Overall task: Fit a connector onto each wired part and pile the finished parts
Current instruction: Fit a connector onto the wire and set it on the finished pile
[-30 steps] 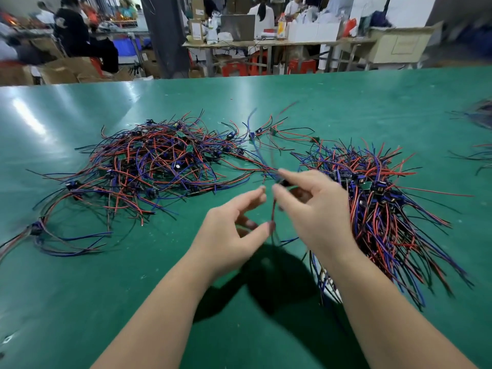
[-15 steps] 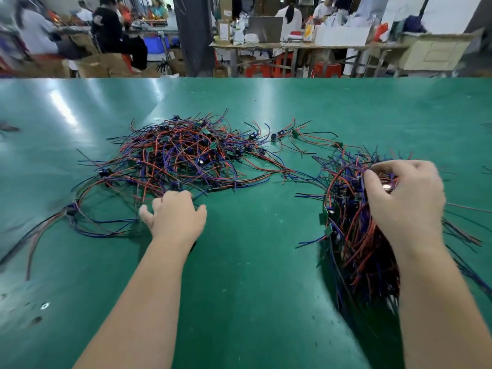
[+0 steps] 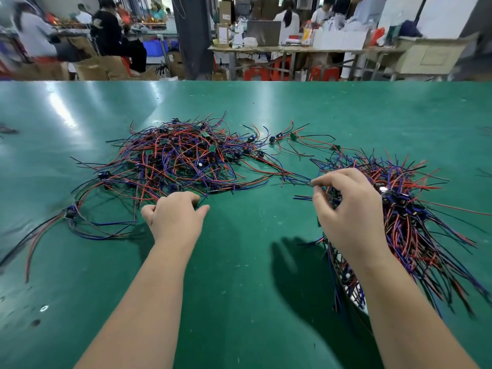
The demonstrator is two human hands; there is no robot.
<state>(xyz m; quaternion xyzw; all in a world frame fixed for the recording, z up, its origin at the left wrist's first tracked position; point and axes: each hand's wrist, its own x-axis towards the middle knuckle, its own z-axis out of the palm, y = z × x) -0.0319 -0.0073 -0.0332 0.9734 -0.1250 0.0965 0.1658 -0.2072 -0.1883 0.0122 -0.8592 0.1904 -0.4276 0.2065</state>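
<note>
Left hand (image 3: 175, 218), right hand (image 3: 348, 209) curled, grip unclear; wired parts (image 3: 186, 161) past fingertips probably light, floppy, tangly, so pinch the stiff board end.

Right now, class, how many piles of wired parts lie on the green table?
2. The left pile spreads just beyond the left hand; the right pile lies under and beside the right hand. Blurred wires at the table edges may be more.

The table (image 3: 239, 262) is glossy green, both tangled wire piles, left (image 3: 181, 161) and right (image 3: 407, 209), mix red, blue and black strands, small circuit boards (image 3: 212, 148) among them are green, and stools (image 3: 259, 73) behind are red.
</note>
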